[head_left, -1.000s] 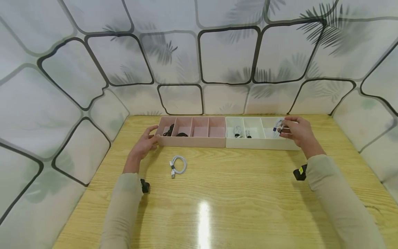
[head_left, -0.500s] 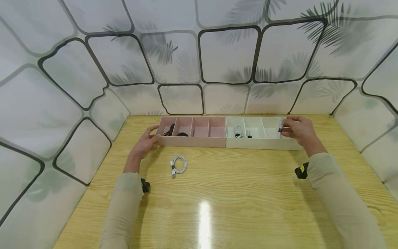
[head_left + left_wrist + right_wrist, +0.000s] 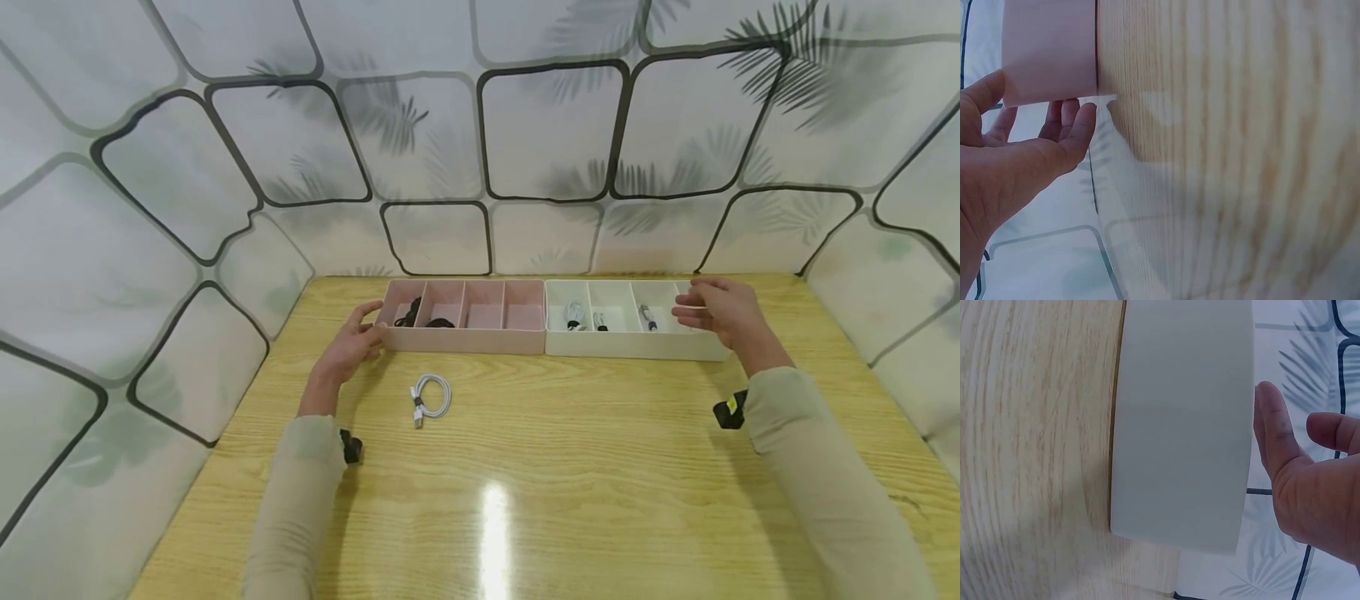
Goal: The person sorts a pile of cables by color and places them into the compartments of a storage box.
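Observation:
In the head view, my left hand [image 3: 351, 343] rests its fingertips against the left end of a pink divided box [image 3: 465, 342]. The left wrist view shows loosely bent fingers around that end. My right hand [image 3: 723, 312] hovers over the right end of a white divided box [image 3: 630, 344], its fingers relaxed and holding nothing. A tied cable [image 3: 647, 317] lies in the white box's third compartment from the left, just left of my fingers. The right wrist view has the fingers partly hidden behind the white box's wall. The rightmost compartment is mostly covered by my hand.
A coiled white USB cable [image 3: 431, 397] lies on the wooden table [image 3: 570, 467] in front of the pink box. Black cables [image 3: 408, 313] occupy the pink box's two left compartments. Small cables [image 3: 574, 315] sit in the white box's two left compartments. A patterned cloth wall [image 3: 555, 133] stands behind.
The tied cable has left my right fingers and now lies in the white box's third compartment. My right hand has moved slightly right and its fingers have parted. My left hand stays put.

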Demonstrator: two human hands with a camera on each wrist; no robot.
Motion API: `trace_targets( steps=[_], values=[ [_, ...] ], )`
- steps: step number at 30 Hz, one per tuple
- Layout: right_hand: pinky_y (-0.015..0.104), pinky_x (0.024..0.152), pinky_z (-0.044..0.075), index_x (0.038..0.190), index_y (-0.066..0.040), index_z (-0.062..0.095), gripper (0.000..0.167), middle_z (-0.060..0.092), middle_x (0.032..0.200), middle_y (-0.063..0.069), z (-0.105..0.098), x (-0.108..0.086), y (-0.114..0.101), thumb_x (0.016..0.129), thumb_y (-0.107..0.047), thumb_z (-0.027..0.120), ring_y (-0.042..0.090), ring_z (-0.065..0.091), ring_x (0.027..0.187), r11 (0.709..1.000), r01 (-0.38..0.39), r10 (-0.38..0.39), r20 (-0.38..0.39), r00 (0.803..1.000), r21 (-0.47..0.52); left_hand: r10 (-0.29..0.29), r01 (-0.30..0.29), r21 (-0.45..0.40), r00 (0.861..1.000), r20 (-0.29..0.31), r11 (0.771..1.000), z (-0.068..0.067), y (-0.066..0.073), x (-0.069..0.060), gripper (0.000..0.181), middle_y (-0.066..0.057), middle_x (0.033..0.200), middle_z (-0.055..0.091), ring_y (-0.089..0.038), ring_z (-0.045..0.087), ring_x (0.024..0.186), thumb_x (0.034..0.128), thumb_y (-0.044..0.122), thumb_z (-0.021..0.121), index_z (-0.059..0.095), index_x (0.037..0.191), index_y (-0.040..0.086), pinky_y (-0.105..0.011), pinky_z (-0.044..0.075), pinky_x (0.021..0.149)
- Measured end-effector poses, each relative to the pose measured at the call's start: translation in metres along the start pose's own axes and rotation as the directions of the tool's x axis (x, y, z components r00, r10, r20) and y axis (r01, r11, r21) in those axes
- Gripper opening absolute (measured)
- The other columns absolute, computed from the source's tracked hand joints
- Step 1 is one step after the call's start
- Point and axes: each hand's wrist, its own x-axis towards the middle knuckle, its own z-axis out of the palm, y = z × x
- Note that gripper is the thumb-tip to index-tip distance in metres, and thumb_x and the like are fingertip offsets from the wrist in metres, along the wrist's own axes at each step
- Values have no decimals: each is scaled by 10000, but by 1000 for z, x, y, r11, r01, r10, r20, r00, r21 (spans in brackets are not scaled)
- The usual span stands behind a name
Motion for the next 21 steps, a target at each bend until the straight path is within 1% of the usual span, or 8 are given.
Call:
trace_targets(
  steps=[1,4,6,8,14,18,21],
  values=[
    [268,741,577,1571,30,129,618,677,806,-58,0,0,1,1056,-173,405,96,719,763,1000,-5,5,-1,1000,4,-2,2,-3,1000,4,1000,1,4,-3,609,-347,1561,157,-467,263,1428,1078,165,393,87,1604,148,-588,265,1123],
    [274,741,578,1571,27,142,615,676,815,-48,0,2,4,1056,-174,412,106,722,765,1000,-5,5,-5,1000,15,-1,1,0,1000,-1,1000,1,2,-2,609,-350,1552,173,-465,274,1421,1078,168,398,91,1603,143,-578,281,1116],
    [276,733,580,1568,29,153,613,677,815,-42,-1,2,6,1054,-175,416,112,724,762,1000,-2,2,-9,1000,21,5,-5,8,1000,-7,1000,0,-2,1,605,-345,1546,191,-458,289,1416,1078,179,404,101,1602,152,-560,302,1103],
    [276,725,580,1564,37,161,613,680,811,-41,0,3,7,1053,-182,420,115,725,757,1000,3,-3,-10,1000,22,14,-14,13,1000,-15,1000,-2,-10,7,601,-340,1540,207,-451,303,1408,1080,188,405,108,1602,170,-547,321,1084],
    [278,724,581,1561,39,174,609,680,810,-45,1,3,8,1055,-193,421,112,725,755,1000,5,-5,-15,1000,11,29,-29,9,1000,-9,1000,-2,-11,6,596,-341,1545,201,-456,303,1403,1081,190,403,113,1600,164,-558,317,1084],
    [279,726,581,1559,42,176,608,676,817,-40,2,2,8,1058,-198,422,113,724,757,1000,12,-12,-9,1000,6,30,-30,5,1000,-4,1000,-2,-11,6,595,-337,1540,208,-443,322,1383,1081,195,401,112,1600,166,-519,355,1042],
    [282,728,581,1558,42,176,607,679,827,-28,2,0,7,1060,-200,426,119,725,764,1000,14,-14,1,1000,21,31,-31,2,1000,0,1000,-2,-10,6,593,-337,1538,210,-434,328,1373,1082,194,396,110,1601,169,-490,368,1013]
  ],
)
